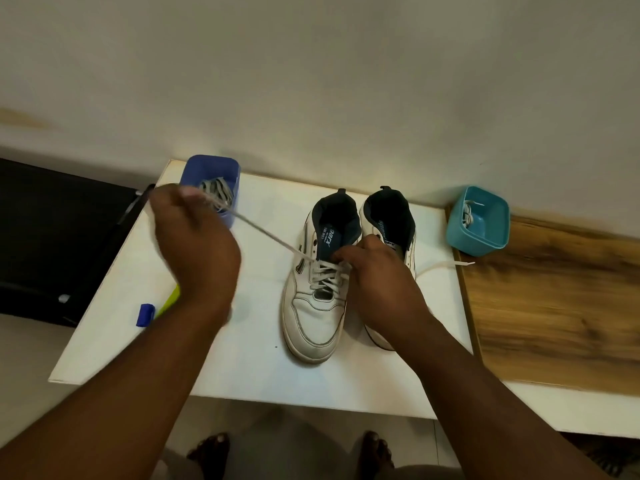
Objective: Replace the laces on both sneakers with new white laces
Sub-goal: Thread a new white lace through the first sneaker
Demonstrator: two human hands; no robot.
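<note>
Two white sneakers with dark blue linings stand side by side on a white table (242, 368), toes toward me. The left sneaker (317, 306) has a white lace (266, 233) crossed through its lower eyelets. My left hand (194, 244) grips one end of that lace and holds it taut, up and to the left, near the blue box. My right hand (377, 282) rests over the right sneaker (391, 216) and pinches the left sneaker's tongue and top eyelet area. The lace's other end (446, 266) trails to the right across the table.
A dark blue box (228, 171) holding greyish laces stands at the table's back left. A teal box (485, 233) with a white lace inside sits at the back right by a wooden board (554, 313). A small blue object (145, 315) and a yellow-green one lie at the left edge.
</note>
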